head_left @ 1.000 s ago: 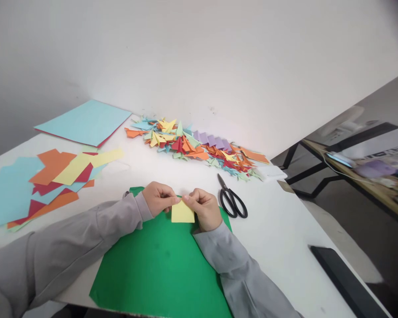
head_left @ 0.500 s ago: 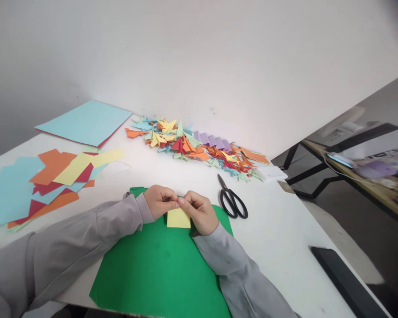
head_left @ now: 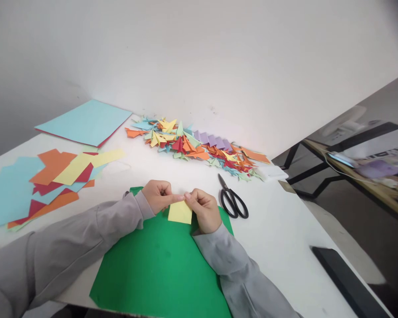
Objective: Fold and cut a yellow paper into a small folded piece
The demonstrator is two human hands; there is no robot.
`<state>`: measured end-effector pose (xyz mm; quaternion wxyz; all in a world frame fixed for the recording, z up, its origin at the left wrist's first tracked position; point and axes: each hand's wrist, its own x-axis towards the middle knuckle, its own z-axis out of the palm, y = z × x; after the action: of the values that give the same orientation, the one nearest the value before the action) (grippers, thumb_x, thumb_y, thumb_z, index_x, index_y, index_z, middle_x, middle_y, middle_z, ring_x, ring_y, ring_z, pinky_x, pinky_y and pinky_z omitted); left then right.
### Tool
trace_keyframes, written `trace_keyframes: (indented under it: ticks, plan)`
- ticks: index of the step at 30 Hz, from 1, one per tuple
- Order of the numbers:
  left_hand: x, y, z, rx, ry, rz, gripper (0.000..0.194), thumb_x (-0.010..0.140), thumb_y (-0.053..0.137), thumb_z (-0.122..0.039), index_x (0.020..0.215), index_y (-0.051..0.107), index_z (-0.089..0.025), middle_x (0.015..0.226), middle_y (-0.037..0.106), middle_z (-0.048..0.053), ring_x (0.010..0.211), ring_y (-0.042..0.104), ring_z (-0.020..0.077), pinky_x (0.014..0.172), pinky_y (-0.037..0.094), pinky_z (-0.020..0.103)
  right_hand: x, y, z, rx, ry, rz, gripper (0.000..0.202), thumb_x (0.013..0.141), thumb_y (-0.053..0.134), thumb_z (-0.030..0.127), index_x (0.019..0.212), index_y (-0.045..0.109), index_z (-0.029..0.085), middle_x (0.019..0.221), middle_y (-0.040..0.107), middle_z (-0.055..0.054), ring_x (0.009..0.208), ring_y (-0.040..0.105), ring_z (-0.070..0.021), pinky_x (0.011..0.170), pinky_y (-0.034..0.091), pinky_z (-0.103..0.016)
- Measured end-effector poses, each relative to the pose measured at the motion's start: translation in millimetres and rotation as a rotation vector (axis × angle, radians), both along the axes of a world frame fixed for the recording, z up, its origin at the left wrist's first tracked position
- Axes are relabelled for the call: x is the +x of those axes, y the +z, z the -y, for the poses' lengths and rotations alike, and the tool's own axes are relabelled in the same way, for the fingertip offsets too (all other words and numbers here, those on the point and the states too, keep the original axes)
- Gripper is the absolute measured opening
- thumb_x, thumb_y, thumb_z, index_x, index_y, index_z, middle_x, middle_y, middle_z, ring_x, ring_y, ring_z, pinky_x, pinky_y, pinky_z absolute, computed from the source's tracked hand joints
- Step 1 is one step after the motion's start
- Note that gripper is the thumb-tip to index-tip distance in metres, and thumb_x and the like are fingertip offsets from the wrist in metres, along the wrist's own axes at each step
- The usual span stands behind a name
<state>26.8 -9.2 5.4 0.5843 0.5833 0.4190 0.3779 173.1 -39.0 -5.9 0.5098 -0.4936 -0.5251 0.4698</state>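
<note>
A small yellow paper (head_left: 180,213) is over the upper part of a green sheet (head_left: 159,265). My right hand (head_left: 204,209) pinches its top edge between thumb and fingers. My left hand (head_left: 158,197) has its index finger stretched along that same top edge, its other fingers curled, and the fingertips of both hands meet there. Fingers cover the paper's upper edge, so any fold there is hidden. Black-handled scissors (head_left: 232,201) lie just right of my right hand, blades pointing away.
Folded paper planes (head_left: 185,143) in many colours lie along the wall. Coloured paper pieces (head_left: 66,168) are spread at the left, with large blue sheets (head_left: 86,121) behind them. A black flat object (head_left: 345,278) sits near the right table edge.
The yellow paper has risen slightly and tilted. My left index finger now stretches along its top edge, and my right hand has shifted a little to the right.
</note>
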Motion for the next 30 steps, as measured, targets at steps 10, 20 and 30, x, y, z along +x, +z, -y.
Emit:
trace_keyframes:
  ticks: [10,20,30]
  plan:
    - [-3.6,-5.8,-4.1,-0.014,-0.190,0.038,0.029,0.064,0.060,-0.040,0.061,0.056,-0.011,0.046,0.052,-0.002,0.041,0.048,0.0076,0.040,0.040,0.020,3.5,-0.2,-2.4,0.029,-0.079,0.015,0.038,0.071,0.059,0.045,0.050,0.042,0.019,0.038,0.042,0.006,0.036,0.033,-0.0064,0.038,0.024,-0.021]
    - [-4.3,-1.7,-0.4,0.130,-0.158,0.003,0.020,0.068,0.055,-0.029,0.064,0.063,-0.011,0.056,0.056,-0.001,0.056,0.047,0.0082,0.053,0.036,0.020,-1.0,4.6,4.7,0.019,0.171,0.195,0.041,0.075,0.053,0.046,0.047,0.041,0.018,0.039,0.041,0.006,0.038,0.034,-0.0067,0.039,0.025,-0.021]
    - [-5.9,-4.4,1.2,0.087,-0.244,-0.025,0.020,0.063,0.058,-0.030,0.057,0.061,-0.011,0.045,0.048,-0.003,0.044,0.038,0.0057,0.044,0.028,0.019,0.6,8.0,5.6,-0.064,0.249,0.098,0.037,0.068,0.059,0.047,0.050,0.047,0.018,0.041,0.048,0.005,0.039,0.039,-0.0079,0.042,0.028,-0.022]
